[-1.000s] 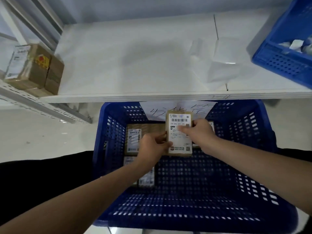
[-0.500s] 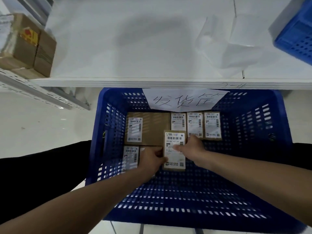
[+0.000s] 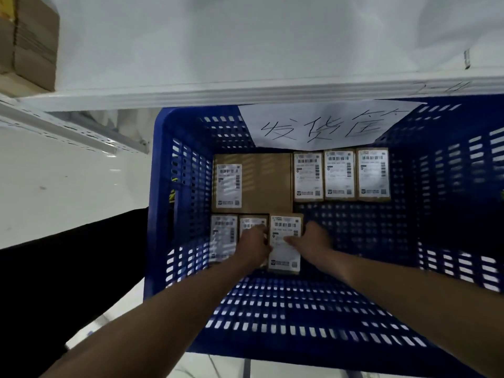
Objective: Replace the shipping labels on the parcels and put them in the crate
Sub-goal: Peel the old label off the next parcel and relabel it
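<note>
Both hands grip one labelled parcel point(image 3: 285, 242), left hand point(image 3: 252, 248) and right hand point(image 3: 313, 242) pinching its long sides (axis pointing away from me), low over the crate point(image 3: 354, 309) floor beside its neighbour.

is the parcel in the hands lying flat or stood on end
Lying flat, label up: the parcel sits low in the blue crate, beside two other flat parcels. Both the left hand and right hand hold it.

Crates: one blue crate point(image 3: 185, 165) is sitting under the shelf.
Parcels in crate: seven are showing, one large parcel point(image 3: 261, 181) and six small.
Paper signs: one handwritten sign point(image 3: 321, 126) is hanging on the far wall.
Hands: two are reaching in.
</note>
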